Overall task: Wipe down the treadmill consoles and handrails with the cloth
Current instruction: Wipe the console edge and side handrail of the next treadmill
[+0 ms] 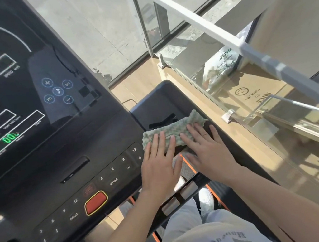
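Green cloth [173, 129] is lying at the console's [100, 140] right end, with left hand [157, 161] and right hand [208, 151] pressing it, fingers flat. Sliding left is risking a press on the speed keys [136, 153] while the display [12, 138] is glowing.

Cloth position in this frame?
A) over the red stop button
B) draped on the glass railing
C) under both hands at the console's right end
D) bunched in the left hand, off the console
C: the green cloth lies on the right end of the console, with the left hand and right hand pressing on it, fingers straight.
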A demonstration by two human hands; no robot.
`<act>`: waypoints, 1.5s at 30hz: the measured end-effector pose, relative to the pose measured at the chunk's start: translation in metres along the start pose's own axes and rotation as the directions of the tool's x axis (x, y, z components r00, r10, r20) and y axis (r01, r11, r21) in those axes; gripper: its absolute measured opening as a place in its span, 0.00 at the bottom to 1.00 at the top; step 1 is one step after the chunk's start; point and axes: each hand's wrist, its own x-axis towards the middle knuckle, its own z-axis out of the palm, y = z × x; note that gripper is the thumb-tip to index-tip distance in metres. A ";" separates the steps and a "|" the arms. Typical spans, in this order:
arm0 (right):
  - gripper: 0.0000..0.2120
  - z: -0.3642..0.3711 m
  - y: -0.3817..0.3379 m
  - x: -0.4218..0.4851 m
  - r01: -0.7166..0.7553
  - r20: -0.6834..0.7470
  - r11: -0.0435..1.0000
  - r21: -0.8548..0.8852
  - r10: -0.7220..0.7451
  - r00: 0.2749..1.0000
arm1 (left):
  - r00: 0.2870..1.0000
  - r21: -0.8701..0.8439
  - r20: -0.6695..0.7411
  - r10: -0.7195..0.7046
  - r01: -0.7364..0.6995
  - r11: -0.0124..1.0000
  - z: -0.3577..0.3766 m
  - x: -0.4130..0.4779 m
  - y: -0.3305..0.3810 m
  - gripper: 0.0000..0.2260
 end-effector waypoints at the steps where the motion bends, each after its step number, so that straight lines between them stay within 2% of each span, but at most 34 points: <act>1: 0.29 -0.001 0.002 0.010 -0.010 0.003 1.000 -0.006 0.010 1.000 | 1.000 -0.004 -0.004 -0.015 0.015 1.000 -0.002 0.012 -0.005 0.28; 5: 0.33 -0.013 0.004 0.060 -0.058 0.019 0.998 0.016 0.058 0.998 | 0.997 -0.009 0.009 -0.080 0.080 0.997 -0.016 0.063 -0.016 0.31; 8: 0.30 -0.027 0.006 0.096 -0.100 0.057 0.993 0.070 0.096 0.994 | 0.993 -0.089 0.061 -0.100 0.105 0.990 -0.028 0.100 -0.024 0.29; 12: 0.28 -0.040 0.017 0.128 -0.143 0.104 0.973 0.180 0.126 0.987 | 0.994 -0.159 0.090 -0.067 0.081 0.984 -0.039 0.146 -0.038 0.26; 15: 0.27 -0.040 0.028 0.135 -0.155 0.105 0.931 0.330 0.127 0.986 | 0.994 -0.188 0.107 -0.029 0.049 0.981 -0.044 0.172 -0.043 0.26; 18: 0.26 -0.042 0.037 0.124 -0.132 0.067 0.892 0.433 0.114 0.991 | 0.995 -0.213 0.100 0.026 -0.004 0.977 -0.046 0.185 -0.039 0.26; 22: 0.26 -0.041 0.044 0.095 -0.174 0.055 0.875 0.452 0.167 0.984 | 0.988 -0.181 0.036 0.148 -0.139 0.974 -0.038 0.181 -0.026 0.25; 26: 0.26 -0.032 0.050 0.053 -0.226 0.063 0.850 0.476 0.224 0.973 | 0.963 -0.171 0.007 0.268 -0.263 0.950 -0.027 0.149 -0.010 0.24; 29: 0.23 -0.026 0.056 0.019 -0.232 0.015 0.812 0.536 0.265 0.964 | 0.948 -0.179 -0.072 0.310 -0.318 0.931 -0.016 0.117 -0.002 0.23; 34: 0.11 -0.030 0.063 -0.012 -0.225 -0.121 0.774 0.592 0.361 0.925 | 0.913 -0.293 -0.343 0.221 -0.328 0.898 0.000 0.083 0.001 0.13; 36: 0.06 -0.032 0.066 -0.015 -0.226 -0.138 0.763 0.606 0.380 0.915 | 0.907 -0.311 -0.375 0.189 -0.316 0.896 0.001 0.080 0.001 0.10; 38: 0.07 -0.036 0.067 -0.016 -0.243 -0.110 0.736 0.632 0.395 0.912 | 0.924 -0.364 -0.348 0.161 -0.291 0.885 -0.004 0.080 0.001 0.10; 41: 0.11 -0.042 0.067 -0.016 -0.256 -0.086 0.729 0.635 0.396 0.914 | 0.964 -0.480 -0.227 0.135 -0.232 0.846 -0.019 0.079 0.002 0.12; 45: 0.17 -0.044 0.064 -0.008 -0.225 -0.121 0.829 0.513 0.329 0.936 | 0.986 -0.611 -0.151 0.070 -0.149 0.778 -0.042 0.078 0.004 0.10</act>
